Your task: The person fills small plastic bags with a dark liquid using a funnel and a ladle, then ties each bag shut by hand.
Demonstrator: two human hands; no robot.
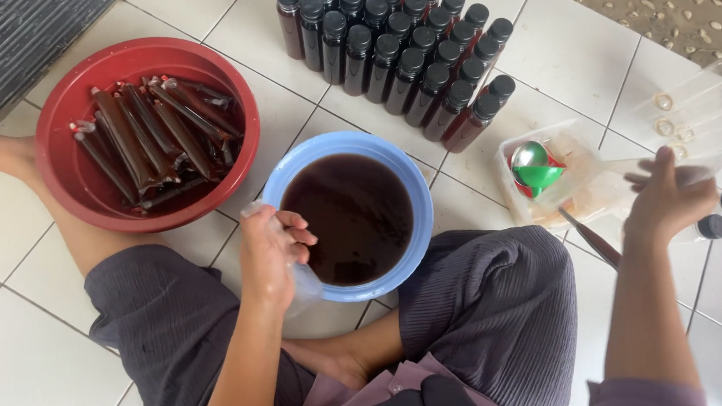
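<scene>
Head view: left hand (269, 257) grips a clear bag (303, 284) at the blue bowl (409, 184)'s near-left rim; right hand (665, 195) closes on a clear pouch (615, 183) at right. Keeping the bag's mouth over the bowl should limit spills.

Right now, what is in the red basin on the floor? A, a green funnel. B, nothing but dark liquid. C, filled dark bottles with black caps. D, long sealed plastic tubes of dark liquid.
D: the red basin holds long sealed plastic tubes of dark liquid; the capped bottles stand apart on the tiles behind the blue basin.
</scene>
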